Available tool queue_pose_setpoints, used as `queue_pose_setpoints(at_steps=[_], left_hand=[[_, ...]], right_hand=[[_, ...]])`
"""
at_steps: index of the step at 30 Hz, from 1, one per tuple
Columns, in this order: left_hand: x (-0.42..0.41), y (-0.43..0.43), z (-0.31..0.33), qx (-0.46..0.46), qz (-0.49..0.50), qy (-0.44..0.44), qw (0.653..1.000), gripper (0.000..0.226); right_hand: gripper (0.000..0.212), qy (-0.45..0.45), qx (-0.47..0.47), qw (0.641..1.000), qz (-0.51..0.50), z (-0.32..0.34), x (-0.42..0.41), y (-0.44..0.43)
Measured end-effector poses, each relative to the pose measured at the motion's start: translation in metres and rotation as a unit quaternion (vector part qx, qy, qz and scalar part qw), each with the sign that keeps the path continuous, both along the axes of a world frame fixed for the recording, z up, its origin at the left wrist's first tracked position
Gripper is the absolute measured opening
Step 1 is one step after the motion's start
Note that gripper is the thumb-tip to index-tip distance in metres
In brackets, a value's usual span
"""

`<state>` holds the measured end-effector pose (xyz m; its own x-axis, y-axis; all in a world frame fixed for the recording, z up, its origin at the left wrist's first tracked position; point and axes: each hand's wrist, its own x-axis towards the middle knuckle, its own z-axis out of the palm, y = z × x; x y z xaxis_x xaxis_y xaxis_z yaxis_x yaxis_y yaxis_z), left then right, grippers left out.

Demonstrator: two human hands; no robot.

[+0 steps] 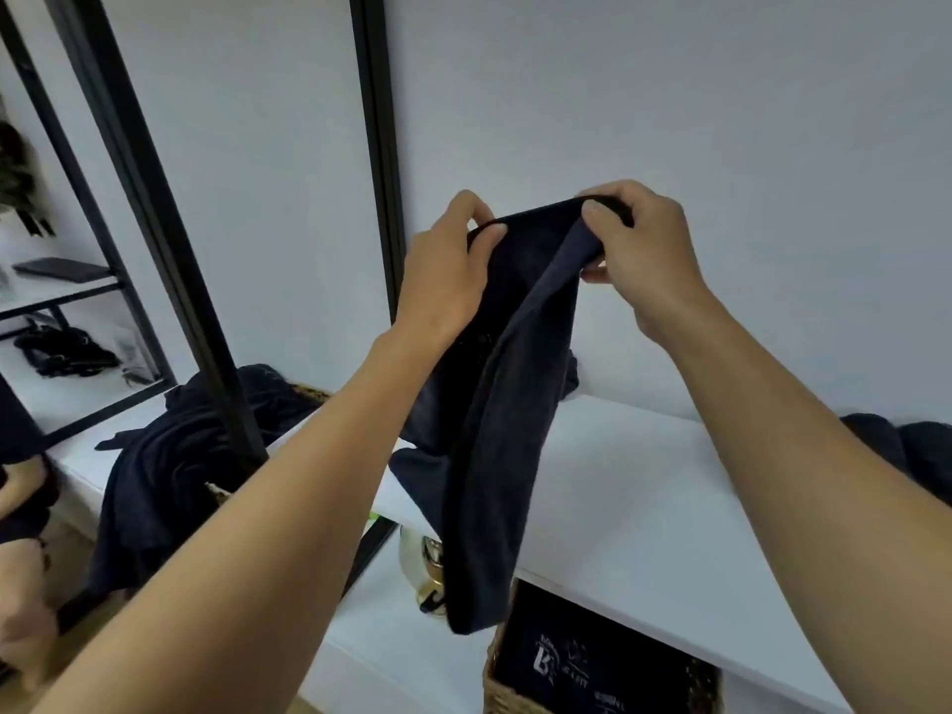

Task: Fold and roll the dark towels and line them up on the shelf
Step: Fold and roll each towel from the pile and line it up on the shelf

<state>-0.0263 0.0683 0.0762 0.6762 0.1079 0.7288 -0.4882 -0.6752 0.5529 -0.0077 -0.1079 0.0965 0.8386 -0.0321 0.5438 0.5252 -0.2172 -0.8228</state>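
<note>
A dark navy towel [507, 404] hangs in the air in front of the wall, above the white shelf [644, 497]. My left hand [453, 270] pinches its top edge at the left. My right hand [644, 255] pinches the same edge at the right, with fingers curled over the hem. The towel droops in a long fold down past the shelf's front edge. More dark towels lie in a heap [170, 481] at the left, and dark rolled towels [906, 450] sit at the far right of the shelf.
A black-framed mirror [170, 260] leans at the left and reflects shelves and the heap. A woven basket [597, 662] with dark printed cloth stands under the shelf. A gold round object [427, 574] sits on the lower white surface.
</note>
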Motion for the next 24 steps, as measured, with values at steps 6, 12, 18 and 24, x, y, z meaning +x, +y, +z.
queue_pose_setpoints(at_steps=[6, 12, 18, 24], left_hand=[[-0.001, -0.017, 0.033, 0.065, -0.039, 0.040, 0.996, 0.022], [-0.001, -0.056, 0.034, 0.061, -0.022, 0.024, 0.998, 0.005], [-0.005, -0.062, 0.019, 0.088, -0.187, 0.161, 0.965, 0.016], [0.000, -0.027, 0.013, 0.161, -0.208, 0.309, 0.914, 0.029]], right_hand=[[0.015, -0.063, -0.061, 0.989, -0.121, 0.027, -0.016, -0.064], [0.012, 0.004, 0.016, 0.998, -0.068, 0.033, -0.034, -0.088], [0.010, -0.038, -0.009, 0.989, -0.142, 0.047, -0.037, -0.127], [0.008, -0.053, 0.012, 0.972, -0.227, 0.047, -0.030, -0.176]])
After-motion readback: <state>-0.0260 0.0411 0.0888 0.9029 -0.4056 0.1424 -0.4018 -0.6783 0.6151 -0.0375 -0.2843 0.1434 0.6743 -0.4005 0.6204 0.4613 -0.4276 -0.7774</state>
